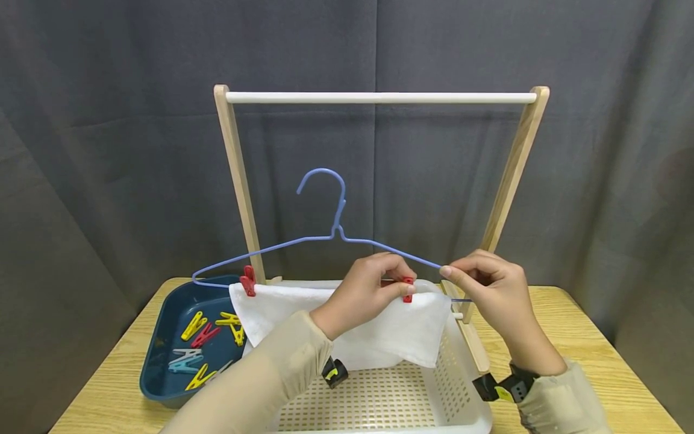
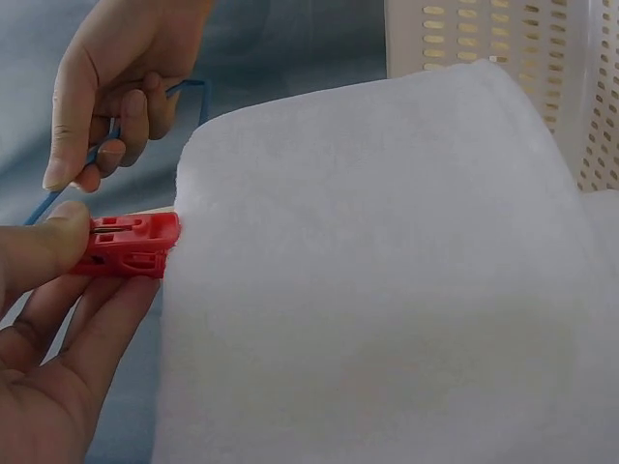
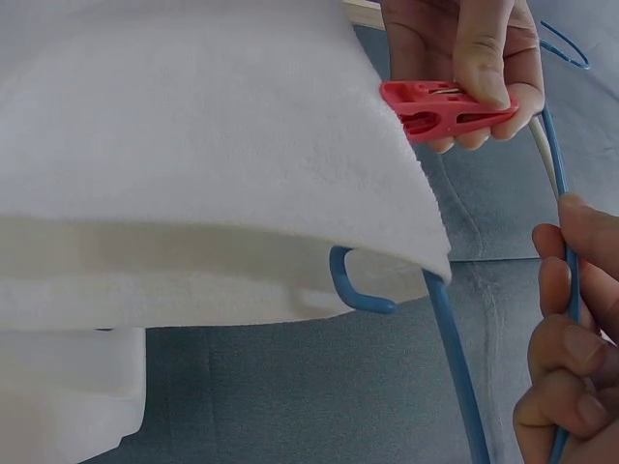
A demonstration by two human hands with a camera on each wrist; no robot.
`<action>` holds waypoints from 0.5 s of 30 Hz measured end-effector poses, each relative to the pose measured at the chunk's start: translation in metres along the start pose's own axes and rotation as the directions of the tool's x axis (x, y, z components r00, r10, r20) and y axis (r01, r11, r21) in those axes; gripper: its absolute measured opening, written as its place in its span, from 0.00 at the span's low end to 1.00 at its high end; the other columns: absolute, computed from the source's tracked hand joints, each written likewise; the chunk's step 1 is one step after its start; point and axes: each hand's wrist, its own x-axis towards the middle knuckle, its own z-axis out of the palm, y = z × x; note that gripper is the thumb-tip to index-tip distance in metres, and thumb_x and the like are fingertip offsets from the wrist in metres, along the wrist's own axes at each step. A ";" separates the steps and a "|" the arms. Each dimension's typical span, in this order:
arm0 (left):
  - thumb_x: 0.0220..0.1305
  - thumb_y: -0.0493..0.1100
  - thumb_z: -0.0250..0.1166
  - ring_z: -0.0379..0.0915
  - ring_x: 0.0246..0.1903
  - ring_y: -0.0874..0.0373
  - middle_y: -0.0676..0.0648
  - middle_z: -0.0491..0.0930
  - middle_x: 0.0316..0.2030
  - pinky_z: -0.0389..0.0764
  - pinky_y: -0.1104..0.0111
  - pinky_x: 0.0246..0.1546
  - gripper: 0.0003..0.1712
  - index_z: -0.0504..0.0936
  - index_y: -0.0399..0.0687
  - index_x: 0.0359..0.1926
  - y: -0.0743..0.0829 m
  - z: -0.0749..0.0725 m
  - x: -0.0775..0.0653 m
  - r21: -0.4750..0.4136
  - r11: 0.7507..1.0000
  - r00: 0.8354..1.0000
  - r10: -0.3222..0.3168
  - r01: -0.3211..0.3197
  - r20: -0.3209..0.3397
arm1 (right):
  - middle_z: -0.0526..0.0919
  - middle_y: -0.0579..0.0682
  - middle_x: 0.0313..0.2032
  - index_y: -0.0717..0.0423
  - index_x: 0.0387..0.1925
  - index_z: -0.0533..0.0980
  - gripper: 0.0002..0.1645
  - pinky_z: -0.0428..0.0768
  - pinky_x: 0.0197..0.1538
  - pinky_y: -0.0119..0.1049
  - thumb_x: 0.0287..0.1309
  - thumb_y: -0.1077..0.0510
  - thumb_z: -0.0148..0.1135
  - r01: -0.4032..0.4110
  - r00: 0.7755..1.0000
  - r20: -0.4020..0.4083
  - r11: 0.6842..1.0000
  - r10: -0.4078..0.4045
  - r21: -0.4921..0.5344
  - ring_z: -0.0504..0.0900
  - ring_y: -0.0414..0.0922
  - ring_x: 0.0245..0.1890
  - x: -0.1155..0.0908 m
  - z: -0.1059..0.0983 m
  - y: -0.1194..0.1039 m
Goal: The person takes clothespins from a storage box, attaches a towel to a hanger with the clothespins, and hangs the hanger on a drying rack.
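Note:
A white cloth (image 1: 379, 337) hangs folded over the lower bar of a blue wire hanger (image 1: 282, 245). One red clothespin (image 1: 248, 281) grips its top edge at the left. With thumb and fingers my left hand (image 1: 360, 295) pinches a second red clothespin (image 2: 131, 242), whose jaws are right at the cloth's folded edge near the right end. My right hand (image 1: 490, 283) holds the hanger's sloping right arm between thumb and curled fingers. In the right wrist view a bent blue wire end (image 3: 356, 285) pokes from the fold.
A white perforated basket (image 1: 458, 386) stands below the cloth. To its left, a dark blue tub (image 1: 157, 349) contains several yellow, red, blue and grey clothespins (image 1: 194, 325). Behind rises a wooden rack with a white rail (image 1: 379, 97), on a wood-grain table (image 1: 569, 337).

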 end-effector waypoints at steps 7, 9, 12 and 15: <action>0.61 0.29 0.71 0.78 0.34 0.63 0.44 0.83 0.37 0.82 0.76 0.44 0.05 0.83 0.36 0.37 0.001 0.001 0.002 -0.011 1.000 1.000 -0.026 0.026 0.016 | 0.78 0.43 0.21 0.58 0.27 0.86 0.11 0.61 0.19 0.33 0.48 0.76 0.74 0.004 1.000 -0.005 1.000 -0.004 0.002 0.64 0.38 0.18 0.000 0.001 -0.002; 0.61 0.29 0.71 0.78 0.34 0.64 0.44 0.82 0.37 0.82 0.77 0.44 0.05 0.83 0.36 0.37 0.001 0.001 0.002 -0.010 0.999 0.999 -0.032 0.032 0.021 | 0.78 0.43 0.21 0.58 0.27 0.86 0.11 0.61 0.19 0.33 0.48 0.76 0.74 0.006 1.000 -0.003 1.000 -0.006 -0.001 0.64 0.38 0.18 0.001 0.001 -0.002; 0.61 0.30 0.71 0.77 0.34 0.65 0.45 0.82 0.37 0.82 0.77 0.44 0.04 0.83 0.38 0.36 0.000 0.002 0.002 -0.003 0.999 0.999 -0.036 0.036 0.023 | 0.78 0.43 0.22 0.59 0.27 0.86 0.10 0.61 0.19 0.33 0.49 0.75 0.74 0.013 1.000 0.002 1.000 -0.013 -0.006 0.64 0.38 0.18 0.001 0.001 -0.003; 0.61 0.30 0.71 0.77 0.34 0.65 0.45 0.82 0.37 0.82 0.77 0.43 0.04 0.83 0.38 0.35 0.000 0.002 0.002 -0.003 1.000 0.999 -0.030 0.030 0.027 | 0.78 0.43 0.21 0.59 0.27 0.86 0.10 0.61 0.19 0.33 0.48 0.75 0.74 0.023 1.000 0.003 1.000 -0.023 -0.011 0.64 0.38 0.18 0.001 0.001 -0.003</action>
